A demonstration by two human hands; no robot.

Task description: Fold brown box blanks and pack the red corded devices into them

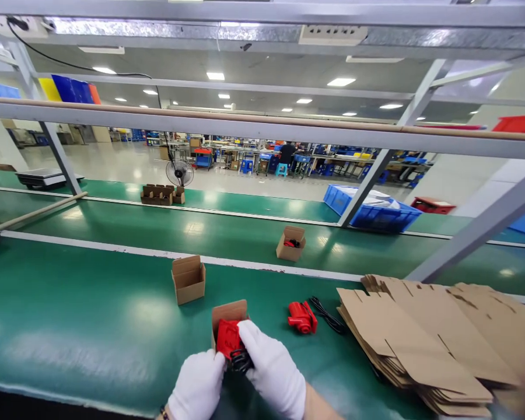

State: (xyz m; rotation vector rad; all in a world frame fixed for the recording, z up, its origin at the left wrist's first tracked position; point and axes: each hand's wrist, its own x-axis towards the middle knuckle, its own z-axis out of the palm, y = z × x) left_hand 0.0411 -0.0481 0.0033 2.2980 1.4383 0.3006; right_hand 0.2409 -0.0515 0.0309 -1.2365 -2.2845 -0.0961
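Note:
My right hand [273, 367], in a white glove, is closed around a red plastic device [228, 338] and its bundled black cord [241, 360]. The device is partly inside the mouth of an open cardboard box [230, 310]. At the near side of this box, my gloved left hand [198, 382] has its fingers closed on the wall; the exact grip is partly hidden. A second red device [303, 318] lies to the right on the green bench, beside a coiled black cord [327, 315]. Behind my hands stands another open cardboard box [189, 283] with nothing visible inside.
Flat cardboard blanks [420, 344] are stacked at the right. On the belt beyond the white strip is a box [290, 248] with red and black contents. Farther back are small boxes [157, 195] and a blue crate [376, 216]. Metal posts [371, 184] rise from the bench.

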